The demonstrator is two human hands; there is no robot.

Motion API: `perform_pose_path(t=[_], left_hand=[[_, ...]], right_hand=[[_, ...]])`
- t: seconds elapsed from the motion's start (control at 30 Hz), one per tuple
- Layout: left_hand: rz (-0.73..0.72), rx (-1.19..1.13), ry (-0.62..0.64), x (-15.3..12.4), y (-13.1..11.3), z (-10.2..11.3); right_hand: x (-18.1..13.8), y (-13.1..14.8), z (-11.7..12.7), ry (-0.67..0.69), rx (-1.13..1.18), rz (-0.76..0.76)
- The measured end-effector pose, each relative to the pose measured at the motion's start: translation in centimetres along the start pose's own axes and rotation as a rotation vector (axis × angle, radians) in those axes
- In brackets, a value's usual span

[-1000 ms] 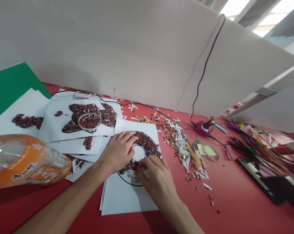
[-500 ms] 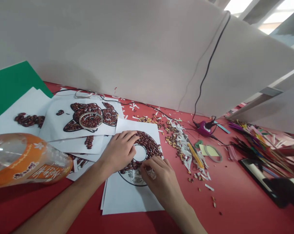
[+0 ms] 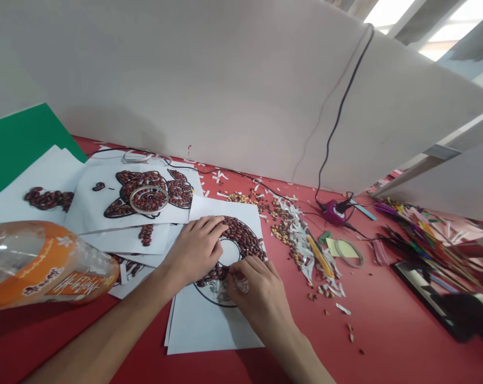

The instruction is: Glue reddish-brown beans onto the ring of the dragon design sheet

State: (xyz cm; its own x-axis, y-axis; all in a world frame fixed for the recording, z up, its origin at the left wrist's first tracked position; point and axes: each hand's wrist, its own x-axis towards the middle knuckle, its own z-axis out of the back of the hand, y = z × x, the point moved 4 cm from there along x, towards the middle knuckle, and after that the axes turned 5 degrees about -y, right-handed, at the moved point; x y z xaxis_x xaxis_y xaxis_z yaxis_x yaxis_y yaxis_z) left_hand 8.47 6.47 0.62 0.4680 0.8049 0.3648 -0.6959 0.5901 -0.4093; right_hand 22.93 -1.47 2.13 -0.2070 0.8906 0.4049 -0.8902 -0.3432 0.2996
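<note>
A white sheet of paper [image 3: 209,333] carries a drawn ring, much of it covered with dark red beans [image 3: 245,234] around a bare white centre. The lower part of the ring shows a shiny, clear patch without beans. My left hand [image 3: 197,248] lies on the left side of the ring, fingers stretched over the paper and beans. Over the lower right of the ring, my right hand [image 3: 253,290] is pinched, its thumb and index fingertips close to the bean edge. Whatever lies between those fingertips is hidden.
A plastic bottle [image 3: 53,266] with an orange label lies at left. Behind it are bean-covered drawings [image 3: 145,192] and a tape roll [image 3: 149,200]. To the right are loose seeds, paper scraps, a yellow cutter [image 3: 320,256], a purple power adapter [image 3: 335,212] and colourful craft sticks [image 3: 433,240].
My right hand has shifted slightly left, its fingertips still low on the ring. My left hand stays in place on the paper. The camera view has moved slightly.
</note>
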Motion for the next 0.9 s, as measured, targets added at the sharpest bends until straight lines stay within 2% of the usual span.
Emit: perform_pose_path(t=[0.27, 0.53, 0.7, 0.9], left_hand=[[-0.007, 0.006, 0.003, 0.0, 0.1, -0.1], [0.002, 0.016, 0.006, 0.0, 0.0, -0.1], [0.007, 0.018, 0.009, 0.0, 0.0, -0.1], [0.008, 0.004, 0.015, 0.0, 0.0, -0.1]], right_hand=[[0.0, -0.2, 0.3, 0.032, 0.041, 0.020], [0.1, 0.3, 0.2, 0.036, -0.057, 0.026], [0.1, -0.1, 0.2, 0.014, 0.054, 0.001], [0.0, -0.8, 1.1, -0.015, 0.153, -0.098]])
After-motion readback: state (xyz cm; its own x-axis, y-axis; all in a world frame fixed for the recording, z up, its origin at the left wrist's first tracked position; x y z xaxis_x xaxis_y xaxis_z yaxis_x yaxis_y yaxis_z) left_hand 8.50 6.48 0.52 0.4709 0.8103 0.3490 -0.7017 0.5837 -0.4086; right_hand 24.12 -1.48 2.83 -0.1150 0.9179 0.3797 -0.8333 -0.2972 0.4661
